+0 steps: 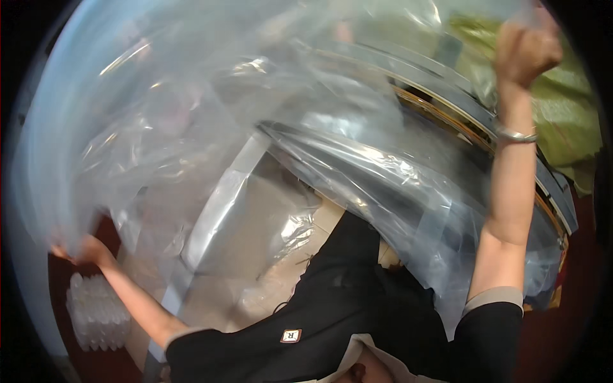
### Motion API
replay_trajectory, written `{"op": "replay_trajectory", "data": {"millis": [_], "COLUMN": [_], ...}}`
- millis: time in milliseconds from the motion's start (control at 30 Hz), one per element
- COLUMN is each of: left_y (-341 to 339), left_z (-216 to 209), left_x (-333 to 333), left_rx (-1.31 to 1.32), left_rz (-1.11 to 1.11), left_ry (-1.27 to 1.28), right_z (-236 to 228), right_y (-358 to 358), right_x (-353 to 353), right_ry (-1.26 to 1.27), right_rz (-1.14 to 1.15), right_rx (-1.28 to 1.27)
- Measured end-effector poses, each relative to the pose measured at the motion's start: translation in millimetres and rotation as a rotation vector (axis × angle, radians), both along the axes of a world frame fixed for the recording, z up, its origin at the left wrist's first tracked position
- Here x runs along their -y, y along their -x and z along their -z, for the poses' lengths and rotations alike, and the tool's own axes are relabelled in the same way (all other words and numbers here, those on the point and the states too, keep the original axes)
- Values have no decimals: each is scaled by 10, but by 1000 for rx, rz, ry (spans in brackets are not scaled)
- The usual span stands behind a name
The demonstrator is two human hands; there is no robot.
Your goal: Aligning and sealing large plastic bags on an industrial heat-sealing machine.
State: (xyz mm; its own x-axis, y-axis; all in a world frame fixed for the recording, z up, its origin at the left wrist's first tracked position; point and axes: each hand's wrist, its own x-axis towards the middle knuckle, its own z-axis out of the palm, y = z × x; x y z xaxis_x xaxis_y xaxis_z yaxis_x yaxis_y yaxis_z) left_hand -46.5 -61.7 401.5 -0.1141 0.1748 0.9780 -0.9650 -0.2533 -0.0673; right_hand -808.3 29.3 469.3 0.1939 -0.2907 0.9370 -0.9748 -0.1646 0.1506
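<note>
A large clear plastic sheet (191,96) billows across the upper and middle view, stretched between my raised arms. My right hand (529,54) is closed in a fist at the upper right and grips the sheet's edge. At the far left, low down, my left hand (86,250) is blurred by motion; the sheet's side runs down into it, and its fingers look closed on the plastic. Shiny folds of the sheet hang in front of my body.
Behind the plastic, a grey metal frame (220,198) slants up from the lower left. A long rail with orange-brown strips (447,118) curves along the right. A yellow-green woven sack (565,121) lies at the upper right. Stacked translucent bottle-like pieces (97,313) stand below my left hand.
</note>
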Motion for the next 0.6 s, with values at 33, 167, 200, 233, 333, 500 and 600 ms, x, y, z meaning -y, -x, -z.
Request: {"op": "replay_trajectory", "data": {"millis": [33,167,200,233,333,500,600], "left_y": [-29,143,327,414,1165,3521,5125], "left_z": [512,2619,2983,3078,2692,1319,844], "left_x": [-145,-875,-991,-1134,-1045,-520,-612], "left_rx": [-23,-57,188,-342,-135,354,507], "left_rz": [-586,-166,-357,-190,-278,974,1561], "left_ry": [-553,-2415,-2967,-3143,-3045,-1915,-1507], "right_z": [144,1068,1161,1187,1174,1186,1229], "right_y": [25,-10,103,228,422,420,350], "right_x": [-41,-479,-669,-874,-1421,-2064,-2303], "right_ry": [71,-1443,-1449,-1335,-1118,-972,-885], "right_rz": [-12,313,371,347,246,221,222], "right_rx": [-92,-202,-213,-182,-61,-66,-111]}}
